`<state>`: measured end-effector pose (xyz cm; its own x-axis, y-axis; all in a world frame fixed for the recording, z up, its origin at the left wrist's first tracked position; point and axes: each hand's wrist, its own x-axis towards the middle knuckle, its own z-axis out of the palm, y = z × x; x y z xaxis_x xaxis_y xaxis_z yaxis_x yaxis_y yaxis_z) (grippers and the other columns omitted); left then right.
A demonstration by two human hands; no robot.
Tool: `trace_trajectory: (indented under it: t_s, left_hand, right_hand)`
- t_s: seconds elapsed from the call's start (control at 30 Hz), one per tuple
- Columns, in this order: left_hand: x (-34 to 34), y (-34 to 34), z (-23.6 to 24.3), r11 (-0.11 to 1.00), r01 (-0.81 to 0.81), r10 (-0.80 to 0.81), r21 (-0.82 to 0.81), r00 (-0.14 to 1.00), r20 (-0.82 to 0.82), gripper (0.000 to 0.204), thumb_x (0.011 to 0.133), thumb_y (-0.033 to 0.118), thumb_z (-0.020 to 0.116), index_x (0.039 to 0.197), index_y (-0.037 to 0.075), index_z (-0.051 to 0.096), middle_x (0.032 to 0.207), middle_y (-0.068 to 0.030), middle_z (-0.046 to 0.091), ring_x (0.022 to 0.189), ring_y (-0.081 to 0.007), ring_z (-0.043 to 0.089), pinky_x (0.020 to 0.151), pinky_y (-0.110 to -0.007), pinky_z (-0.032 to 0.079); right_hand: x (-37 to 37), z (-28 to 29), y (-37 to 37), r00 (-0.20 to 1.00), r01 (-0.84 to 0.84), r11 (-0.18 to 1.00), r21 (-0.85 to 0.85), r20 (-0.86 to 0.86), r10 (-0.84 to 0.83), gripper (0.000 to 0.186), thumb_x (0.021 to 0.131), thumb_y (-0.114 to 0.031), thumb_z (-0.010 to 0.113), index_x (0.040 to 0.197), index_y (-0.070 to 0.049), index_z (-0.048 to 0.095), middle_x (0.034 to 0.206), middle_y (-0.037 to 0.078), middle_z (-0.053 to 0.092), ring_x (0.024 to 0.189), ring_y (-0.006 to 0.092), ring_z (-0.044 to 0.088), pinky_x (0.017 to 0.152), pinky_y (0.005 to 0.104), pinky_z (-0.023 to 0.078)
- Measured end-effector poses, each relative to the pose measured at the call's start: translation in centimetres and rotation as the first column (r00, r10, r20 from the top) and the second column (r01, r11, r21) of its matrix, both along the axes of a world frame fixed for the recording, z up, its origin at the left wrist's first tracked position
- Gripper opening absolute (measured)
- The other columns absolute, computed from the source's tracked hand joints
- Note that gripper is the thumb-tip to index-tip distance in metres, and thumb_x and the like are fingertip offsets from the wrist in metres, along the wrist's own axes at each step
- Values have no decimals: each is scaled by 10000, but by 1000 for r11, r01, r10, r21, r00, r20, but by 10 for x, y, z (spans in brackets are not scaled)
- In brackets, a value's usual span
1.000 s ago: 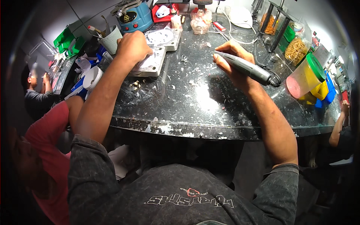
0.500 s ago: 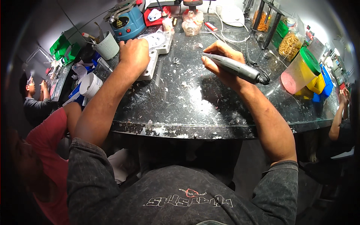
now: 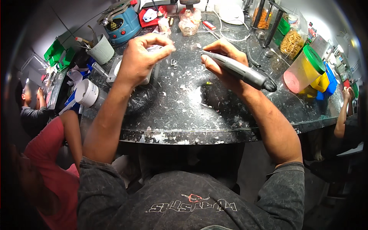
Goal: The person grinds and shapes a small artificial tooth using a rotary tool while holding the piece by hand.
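My right hand (image 3: 226,61) grips a dark pen-shaped rotary handpiece (image 3: 239,71), its tip pointing left and its thick end toward the right with a cord behind it. My left hand (image 3: 143,57) is raised over the dark, paint-flecked worktop (image 3: 184,111), fingers pinched on a small pale piece (image 3: 165,46) that is too small to make out. Under that hand sits a clear plastic tray (image 3: 117,69). The two hands are a short gap apart near the table's middle.
At the back stand a blue machine (image 3: 122,23), a grey cup of tools (image 3: 102,50), a glass bottle (image 3: 189,23) and jars (image 3: 291,42). A green-lidded tub (image 3: 304,69) sits right. A white roll (image 3: 87,92) lies left. People work at both sides.
My left hand has lifted off the clear tray and moved right toward the handpiece, pinching a small piece. My right hand with the handpiece has shifted slightly.
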<state>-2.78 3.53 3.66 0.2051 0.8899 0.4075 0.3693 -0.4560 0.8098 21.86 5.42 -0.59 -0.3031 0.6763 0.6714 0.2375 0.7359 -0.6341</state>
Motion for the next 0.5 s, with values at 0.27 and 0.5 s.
trace_trajectory:
  t_s: [0.27,0.5]
  left_hand:
    - [42,-7,-29,910,353,-117,-216,721,683,243,930,166,608,1058,-33,659,1031,-124,687,990,-211,655,968,-364,491]
    - [55,-16,-34,959,241,-95,-148,766,636,178,911,104,654,1033,-21,683,986,-83,704,932,-133,652,903,-270,482]
  right_hand:
    - [-1,2,-4,939,-75,995,-61,-340,50,295,832,-110,746,1112,-61,666,880,74,701,820,111,676,735,245,541]
    - [-1,5,-9,969,-117,964,240,-187,164,440,782,86,739,1191,6,598,972,72,680,925,125,668,809,248,545]
